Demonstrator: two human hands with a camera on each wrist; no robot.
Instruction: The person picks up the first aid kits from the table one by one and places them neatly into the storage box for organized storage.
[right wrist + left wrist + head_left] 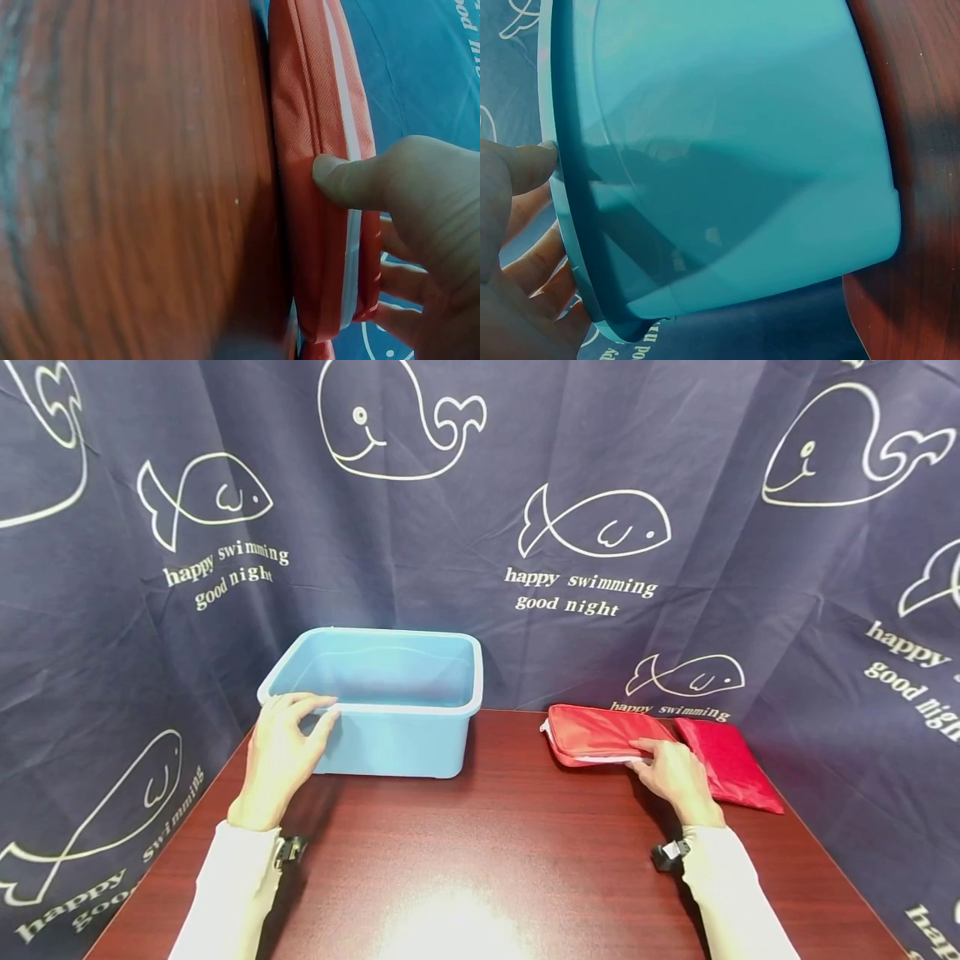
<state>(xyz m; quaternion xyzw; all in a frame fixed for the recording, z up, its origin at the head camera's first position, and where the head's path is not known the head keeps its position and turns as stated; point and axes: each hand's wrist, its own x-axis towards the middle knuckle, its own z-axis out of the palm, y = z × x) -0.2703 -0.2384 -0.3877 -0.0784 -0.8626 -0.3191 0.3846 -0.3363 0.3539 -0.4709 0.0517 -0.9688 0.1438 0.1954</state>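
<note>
A light blue plastic bin (pixel 390 739) stands at the back left of the table. My left hand (pixel 285 747) holds its front left corner, with the thumb (pixel 532 166) on the rim and the other fingers behind it. At the back right, a red zippered pouch (pixel 603 733) with a white zipper strip lies on the table. My right hand (pixel 675 774) pinches the pouch's near right edge, its thumb (pixel 349 180) on the zippered side and the fingers on the far side. Just right of that hand lies a flat, darker red pouch (pixel 731 764).
The reddish-brown wooden table (pixel 480 835) lies under everything, with a bright glare near its front. A dark blue curtain (pixel 450 543) with white whale and fish drawings closes off the back and sides. Each wrist wears a small black camera.
</note>
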